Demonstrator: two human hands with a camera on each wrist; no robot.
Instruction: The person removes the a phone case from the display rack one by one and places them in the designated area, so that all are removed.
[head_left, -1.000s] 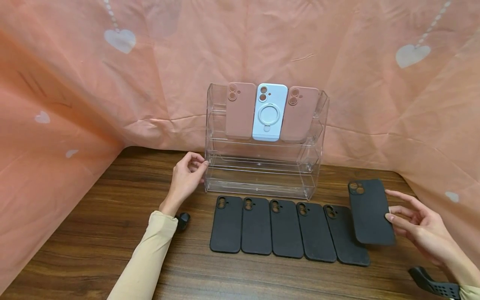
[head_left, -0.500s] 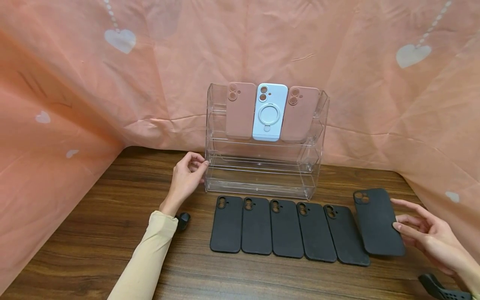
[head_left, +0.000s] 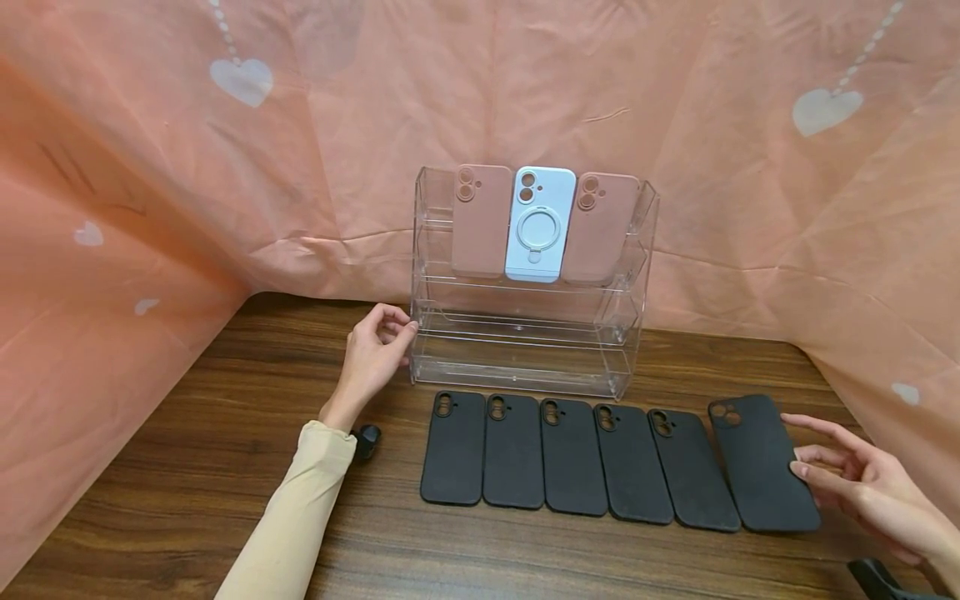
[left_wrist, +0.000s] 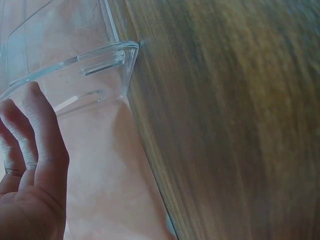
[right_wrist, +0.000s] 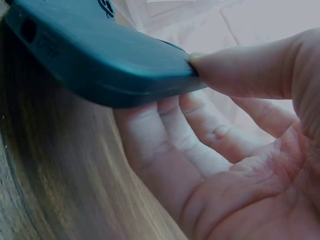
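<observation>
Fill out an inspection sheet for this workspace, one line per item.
Surface: wooden table, dark grain.
Job's things: sixth black case at the right end of a row of five black cases; clear acrylic rack holding two pink cases and a blue case.
Clutter: small black object by the left sleeve.
Hands: right hand pinches the sixth black case; left hand touches the rack's corner.
Cables: nothing seen.
Surroundings: pink heart-print cloth.
</observation>
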